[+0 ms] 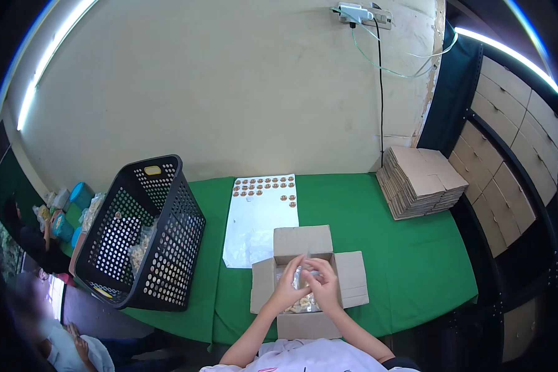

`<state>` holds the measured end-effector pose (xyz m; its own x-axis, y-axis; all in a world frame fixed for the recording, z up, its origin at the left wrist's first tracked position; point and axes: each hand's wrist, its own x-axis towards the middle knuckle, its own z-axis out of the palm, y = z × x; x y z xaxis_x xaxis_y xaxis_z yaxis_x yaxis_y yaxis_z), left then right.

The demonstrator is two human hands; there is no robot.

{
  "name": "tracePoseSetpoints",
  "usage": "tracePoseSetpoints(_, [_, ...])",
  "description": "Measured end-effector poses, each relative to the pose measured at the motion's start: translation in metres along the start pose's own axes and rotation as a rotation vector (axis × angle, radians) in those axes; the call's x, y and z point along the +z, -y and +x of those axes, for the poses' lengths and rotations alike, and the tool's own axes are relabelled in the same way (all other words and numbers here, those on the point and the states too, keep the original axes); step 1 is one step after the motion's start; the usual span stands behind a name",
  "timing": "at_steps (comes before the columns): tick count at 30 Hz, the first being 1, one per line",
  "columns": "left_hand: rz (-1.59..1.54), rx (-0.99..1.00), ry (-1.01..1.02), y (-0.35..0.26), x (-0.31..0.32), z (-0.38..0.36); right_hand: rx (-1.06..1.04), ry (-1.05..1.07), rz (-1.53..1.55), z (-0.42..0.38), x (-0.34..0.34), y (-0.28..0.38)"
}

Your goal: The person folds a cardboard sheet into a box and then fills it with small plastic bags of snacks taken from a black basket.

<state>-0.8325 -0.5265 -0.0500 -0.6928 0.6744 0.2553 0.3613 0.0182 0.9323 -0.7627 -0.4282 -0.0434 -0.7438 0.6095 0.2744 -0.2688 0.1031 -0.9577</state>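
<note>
My left hand point(289, 286) and my right hand point(324, 287) meet above an open cardboard box point(302, 242), with its flaps folded outward. The fingertips of both hands come together in a pinch. Whatever lies between them is too small or too clear to make out. Below the hands, clear plastic packets point(305, 304) with pale yellowish contents lie in the box. Behind the box is a white sheet point(249, 224) bearing rows of round brown stickers point(263, 180), partly under the box's far flap.
A black perforated basket point(167, 266) with several packets point(140, 251) stands on the green cloth point(409, 260) at left. Flattened cardboard boxes point(423, 180) are stacked at back right. Cardboard drawers point(502, 180) line the right side. Two other people point(74, 347) are at far left.
</note>
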Motion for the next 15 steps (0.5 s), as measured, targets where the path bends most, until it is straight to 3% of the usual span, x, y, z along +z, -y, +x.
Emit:
tracePoseSetpoints(2, [-0.067,-0.009,-0.104,0.010,0.007,0.001,-0.106,0.125,-0.130,0.000,-0.001,0.001])
tracePoseSetpoints(5, [-0.280,-0.128,-0.236,0.001,0.004,0.005,-0.137,0.103,-0.186,0.003,-0.008,0.001])
tracePoseSetpoints(10, [-0.404,-0.194,-0.214,0.012,0.004,0.001,0.042,-0.196,-0.005,0.011,-0.009,-0.008])
tracePoseSetpoints(13, [-0.467,-0.164,-0.187,0.016,0.012,0.001,0.261,0.038,0.230,0.008,-0.013,-0.008])
tracePoseSetpoints(15, [-0.433,-0.158,-0.191,0.012,0.013,0.001,0.280,0.080,0.267,0.007,-0.017,-0.011])
